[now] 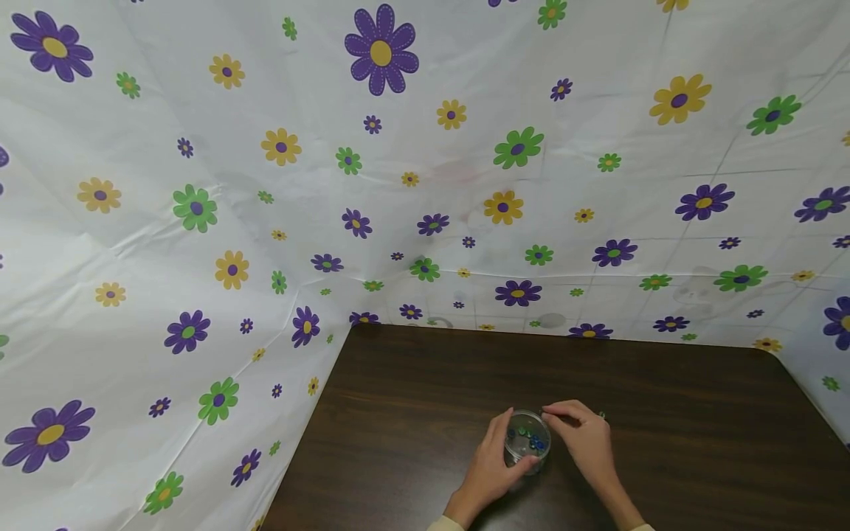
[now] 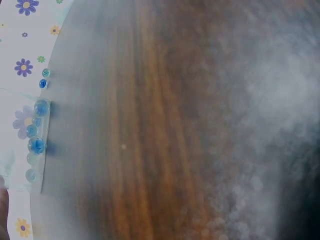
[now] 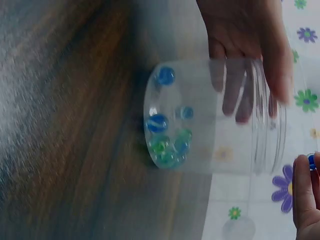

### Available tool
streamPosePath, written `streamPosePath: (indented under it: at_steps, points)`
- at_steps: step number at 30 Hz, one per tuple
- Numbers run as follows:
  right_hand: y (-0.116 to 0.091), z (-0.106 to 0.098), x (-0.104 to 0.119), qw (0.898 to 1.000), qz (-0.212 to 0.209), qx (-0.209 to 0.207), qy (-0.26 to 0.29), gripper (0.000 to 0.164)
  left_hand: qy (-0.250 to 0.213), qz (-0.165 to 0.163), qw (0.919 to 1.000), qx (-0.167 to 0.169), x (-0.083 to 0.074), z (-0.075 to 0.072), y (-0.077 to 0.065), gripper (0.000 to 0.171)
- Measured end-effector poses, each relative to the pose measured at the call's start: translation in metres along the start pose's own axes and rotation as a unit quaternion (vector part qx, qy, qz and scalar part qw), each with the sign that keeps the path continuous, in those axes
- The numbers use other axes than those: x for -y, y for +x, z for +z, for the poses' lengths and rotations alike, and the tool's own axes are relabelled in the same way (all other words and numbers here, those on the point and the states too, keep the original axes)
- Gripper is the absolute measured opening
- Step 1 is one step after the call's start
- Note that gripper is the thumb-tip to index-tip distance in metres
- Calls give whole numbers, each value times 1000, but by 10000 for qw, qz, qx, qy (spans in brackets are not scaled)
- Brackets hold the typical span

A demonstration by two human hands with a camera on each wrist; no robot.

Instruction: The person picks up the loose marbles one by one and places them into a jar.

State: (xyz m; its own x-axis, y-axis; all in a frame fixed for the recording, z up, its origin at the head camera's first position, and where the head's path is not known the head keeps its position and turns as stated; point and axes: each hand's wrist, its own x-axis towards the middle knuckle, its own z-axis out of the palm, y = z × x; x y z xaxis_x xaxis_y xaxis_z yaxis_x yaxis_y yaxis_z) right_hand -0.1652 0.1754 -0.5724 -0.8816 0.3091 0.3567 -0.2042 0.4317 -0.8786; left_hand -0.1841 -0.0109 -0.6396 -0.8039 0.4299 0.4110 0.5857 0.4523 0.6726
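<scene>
A clear, round, open jar [image 1: 527, 466] stands on the dark table with several blue and green glass marbles [image 3: 165, 145] on its bottom. My left hand [image 1: 490, 466] grips the jar from the left, thumb at the near side and fingers round the far side. At the jar's right rim is my right hand [image 1: 584, 442], thumb and fingertips together. In the right wrist view those fingers pinch a blue marble [image 3: 311, 161], level with the jar's mouth. Two loose marbles [image 2: 43, 83] lie on the table outside the jar, beyond the right hand.
The brown wood-grain table [image 1: 412, 413] extends around the jar, its far edge meeting a white flower-print sheet [image 1: 425, 184]. This sheet also hangs along the left side of the table.
</scene>
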Motion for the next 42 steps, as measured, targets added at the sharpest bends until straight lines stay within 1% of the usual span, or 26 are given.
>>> streamPosePath:
  at_steps: [6,10,13,16,21,26,33,42]
  points:
    - [-8,12,1,9991,65,249,345,13,-2,56,10000,-33,1,0,0,81]
    - [-12,17,-1,9984,51,350,452,11,-38,80,10000,-26,1,-1,0,81]
    - [-15,20,-3,9985,-41,340,426,12,-68,62,10000,-3,1,-1,0,81]
    - [-15,22,-3,9988,-154,297,355,17,-86,22,10000,27,1,-1,0,81]
    - [-15,24,-4,9990,-383,209,109,23,-55,-18,10000,50,1,-2,0,82]
    - [-15,25,-6,9982,-560,193,-65,23,13,5,10000,32,1,-1,0,82]
    - [-16,25,-8,9974,-693,184,-8,24,-27,-36,10000,45,0,-1,0,82]
    - [-17,24,-3,9960,-891,68,-50,23,43,-24,10000,22,0,0,0,81]
